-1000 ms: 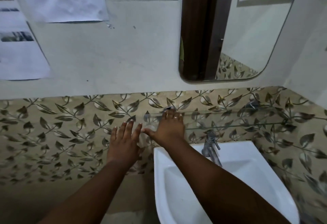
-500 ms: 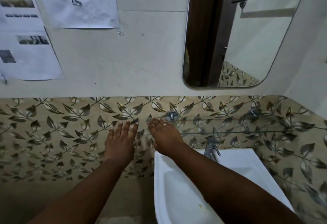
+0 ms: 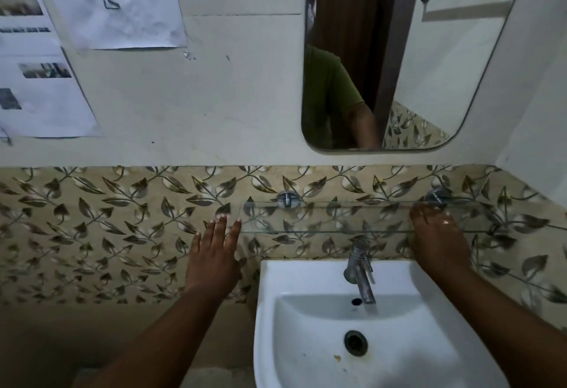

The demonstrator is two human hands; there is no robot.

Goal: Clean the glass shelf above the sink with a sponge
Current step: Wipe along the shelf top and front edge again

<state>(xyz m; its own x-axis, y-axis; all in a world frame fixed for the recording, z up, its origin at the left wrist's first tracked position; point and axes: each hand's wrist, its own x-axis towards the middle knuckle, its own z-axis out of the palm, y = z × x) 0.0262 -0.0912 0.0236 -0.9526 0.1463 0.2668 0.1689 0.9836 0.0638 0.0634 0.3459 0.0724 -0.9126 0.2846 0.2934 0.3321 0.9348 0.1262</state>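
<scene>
Above the white sink [image 3: 306, 311], the glass shelf [image 3: 337, 215] runs along the leaf-patterned tiles [image 3: 107, 219], fixed by two metal brackets. Right hand [image 3: 435, 243] presses down on the shelf's right end, skin wet and shiny; whether its fingers clutch a sponge, I cannot tell. Left hand [image 3: 214, 252] lies flat on the tiles just beside the shelf's left end, fingers [image 3: 221, 228] spread and released. Tap [image 3: 360, 271] stands between them.

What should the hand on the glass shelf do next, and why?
Probably slide back left along the glass shelf. The right hand lies flat at the shelf's right end, near the bracket, so the rest lies leftward. No sponge shows. The left hand is flat on the tiled wall.
</scene>
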